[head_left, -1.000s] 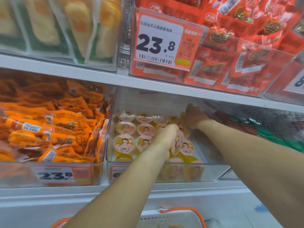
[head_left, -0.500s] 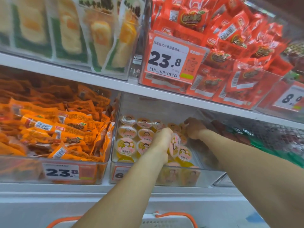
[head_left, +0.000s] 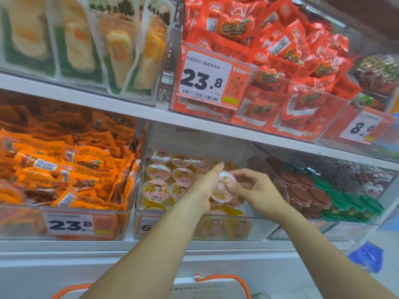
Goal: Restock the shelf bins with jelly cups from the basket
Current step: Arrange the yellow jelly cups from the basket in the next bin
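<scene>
A clear shelf bin on the lower shelf holds several jelly cups with pink cartoon lids, lined up in rows on its left side. Over the bin's right part, my left hand and my right hand meet around one jelly cup, tilted on its side. The left hand's fingers lie along the cup's left face. My right hand pinches its right rim with curled fingers. The white basket with orange handles shows at the bottom edge, its contents hidden.
Left of the jelly bin stands a bin of orange snack packs. To the right is a bin of brown and green round lids. The upper shelf carries red snack packs and a 23.8 price tag.
My right hand has come forward from the bin's back to the tilted cup at my left hand. The camera has tipped up, showing more of the upper shelf.
</scene>
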{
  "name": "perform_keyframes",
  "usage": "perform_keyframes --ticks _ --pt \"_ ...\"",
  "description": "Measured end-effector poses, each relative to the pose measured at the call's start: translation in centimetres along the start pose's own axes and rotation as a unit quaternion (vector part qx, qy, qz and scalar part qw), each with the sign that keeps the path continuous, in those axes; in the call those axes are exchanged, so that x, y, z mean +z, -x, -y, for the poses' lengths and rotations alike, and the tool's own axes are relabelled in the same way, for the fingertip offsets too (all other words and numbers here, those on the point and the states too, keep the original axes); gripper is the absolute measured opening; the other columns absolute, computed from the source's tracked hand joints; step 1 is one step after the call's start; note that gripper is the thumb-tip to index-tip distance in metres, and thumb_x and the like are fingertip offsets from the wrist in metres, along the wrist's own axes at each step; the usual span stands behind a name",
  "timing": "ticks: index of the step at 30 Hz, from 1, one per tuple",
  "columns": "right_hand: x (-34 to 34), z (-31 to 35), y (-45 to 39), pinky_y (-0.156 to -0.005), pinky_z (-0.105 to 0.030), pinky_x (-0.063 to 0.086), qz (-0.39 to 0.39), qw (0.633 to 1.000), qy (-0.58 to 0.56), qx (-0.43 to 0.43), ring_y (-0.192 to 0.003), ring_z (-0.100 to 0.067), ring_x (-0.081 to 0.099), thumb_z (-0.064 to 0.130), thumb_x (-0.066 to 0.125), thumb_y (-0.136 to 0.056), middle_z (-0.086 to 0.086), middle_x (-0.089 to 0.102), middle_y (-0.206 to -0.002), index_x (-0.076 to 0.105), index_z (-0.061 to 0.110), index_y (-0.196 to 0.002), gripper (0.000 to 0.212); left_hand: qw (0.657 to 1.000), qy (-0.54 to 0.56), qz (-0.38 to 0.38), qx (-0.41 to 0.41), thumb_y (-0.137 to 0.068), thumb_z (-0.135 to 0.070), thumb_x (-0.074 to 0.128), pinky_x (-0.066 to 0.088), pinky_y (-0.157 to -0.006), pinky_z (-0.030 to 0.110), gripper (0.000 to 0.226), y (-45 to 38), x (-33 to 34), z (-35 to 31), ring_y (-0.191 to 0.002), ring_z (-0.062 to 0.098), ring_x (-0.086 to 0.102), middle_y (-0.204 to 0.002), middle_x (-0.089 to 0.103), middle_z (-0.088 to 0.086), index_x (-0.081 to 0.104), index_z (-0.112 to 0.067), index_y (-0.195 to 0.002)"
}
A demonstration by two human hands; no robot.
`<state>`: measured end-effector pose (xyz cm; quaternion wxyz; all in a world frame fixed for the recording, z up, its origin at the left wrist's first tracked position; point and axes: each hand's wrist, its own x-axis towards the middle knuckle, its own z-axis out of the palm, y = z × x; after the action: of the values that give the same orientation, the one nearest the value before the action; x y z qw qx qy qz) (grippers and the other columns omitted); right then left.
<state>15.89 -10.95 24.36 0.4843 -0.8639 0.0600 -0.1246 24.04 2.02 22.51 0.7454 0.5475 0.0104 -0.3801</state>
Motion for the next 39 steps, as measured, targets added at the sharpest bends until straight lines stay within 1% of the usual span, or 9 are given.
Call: perform_keyframes --ticks 5,11,13,15,18,22,27,32,39 --pt "-1.5 -0.3 0.2 -0.047 -0.033 0.053 -0.076 0.992 -0.05 0.09 -0.056 -0.025 0.067 0.004 0.074 -0.086 -0.033 0.066 -0.08 0.062 -0.002 -0.088 0.013 0.993 -0.052 -0.049 0.096 -0.084 -0.029 0.077 0.043 -0.049 0.023 0.028 -0.1 0.1 0.4 -0.06 0.017 0.057 -0.094 0.071 0.006 0.066 -0.014 -0.105" --pt "-2.2 0.1 0.6 -0.047 -0.035 0.056 -0.043 0.998 -0.046 0.031 -0.061 -0.03 0.069 0.01 0.073 -0.086 -0.026 0.066 -0.086 0.064 0.001 -0.097 0.017 0.945 -0.191 -0.069 0.255 -0.087 -0.012 0.075 0.059 -0.083 0.044 0.016 -0.4 0.3 1.5 -0.085 0.025 0.071 -0.087 0.072 0.005 0.067 -0.025 -0.083" --pt "-2.1 0.1 0.7 -0.047 -0.029 0.053 -0.064 0.998 0.007 0.01 -0.053 -0.028 0.069 0.01 0.073 -0.088 -0.024 0.069 -0.08 0.062 0.003 -0.089 0.013 0.921 -0.247 -0.061 0.295 -0.092 -0.016 0.068 0.057 -0.087 0.045 0.009 -0.6 0.5 1.5 -0.09 0.021 0.071 -0.093 0.073 0.001 0.069 -0.025 -0.093" --pt "-2.2 0.1 0.5 -0.049 -0.026 0.053 -0.148 0.982 0.114 -0.019 -0.054 -0.021 0.07 0.016 0.073 -0.09 -0.013 0.07 -0.075 0.061 0.01 -0.084 0.015 0.864 -0.369 -0.038 0.341 -0.098 -0.025 0.056 0.05 -0.099 0.041 0.026 -0.6 0.8 1.5 -0.113 0.021 0.063 -0.12 0.068 0.001 0.061 -0.023 -0.124" --pt "-2.7 -0.4 -1.2 -0.058 -0.033 0.051 -0.226 0.934 0.274 -0.043 -0.061 -0.021 0.065 0.021 0.07 -0.087 -0.001 0.066 -0.067 0.058 0.015 -0.078 0.016 0.783 -0.558 0.017 0.276 -0.1 -0.032 0.045 0.027 -0.118 0.048 0.062 -0.3 1.3 1.7 -0.147 0.026 0.026 -0.16 0.029 0.005 0.02 -0.021 -0.155" --pt "-2.7 -2.2 -4.5 -0.057 -0.032 0.038 -0.22 0.871 0.438 -0.015 -0.062 -0.034 0.053 0.018 0.066 -0.084 -0.008 0.053 -0.064 0.058 0.003 -0.074 0.02 0.717 -0.676 0.039 0.166 -0.097 -0.035 0.041 0.013 -0.119 0.058 0.058 -0.3 1.9 2.3 -0.152 0.026 0.004 -0.163 0.017 0.001 0.029 -0.017 -0.151" --pt "-1.3 -4.5 -7.6 -0.06 -0.037 0.046 -0.204 0.822 0.53 -0.049 -0.074 -0.042 0.066 0.013 0.061 -0.087 -0.029 0.065 -0.08 0.06 -0.008 -0.094 0.022 0.692 -0.708 0.085 0.114 -0.101 -0.023 0.04 0.017 -0.116 0.053 0.048 0.8 2.7 1.5 -0.148 0.032 0.022 -0.16 0.028 0.009 0.041 -0.014 -0.148" --pt "-0.8 -4.6 -7.9 -0.051 -0.032 0.036 -0.205 0.781 0.586 -0.074 -0.059 -0.041 0.063 0.012 0.072 -0.078 -0.026 0.061 -0.068 0.06 -0.004 -0.085 0.02 0.702 -0.701 0.077 0.101 -0.1 -0.034 0.041 0.006 -0.118 0.062 0.057 0.9 2.6 1.5 -0.152 0.036 0.002 -0.164 0.019 0.005 0.031 -0.017 -0.154" --pt "0.1 -4.8 -7.3 -0.043 -0.022 0.026 -0.211 0.755 0.613 -0.095 -0.038 -0.033 0.051 0.013 0.088 -0.062 -0.015 0.051 -0.051 0.055 0.006 -0.062 0.034 0.696 -0.705 0.082 0.108 -0.103 -0.03 0.042 0.006 -0.119 0.052 0.054 1.7 2.8 1.1 -0.151 0.033 0.013 -0.163 0.022 0.011 0.034 -0.01 -0.153"
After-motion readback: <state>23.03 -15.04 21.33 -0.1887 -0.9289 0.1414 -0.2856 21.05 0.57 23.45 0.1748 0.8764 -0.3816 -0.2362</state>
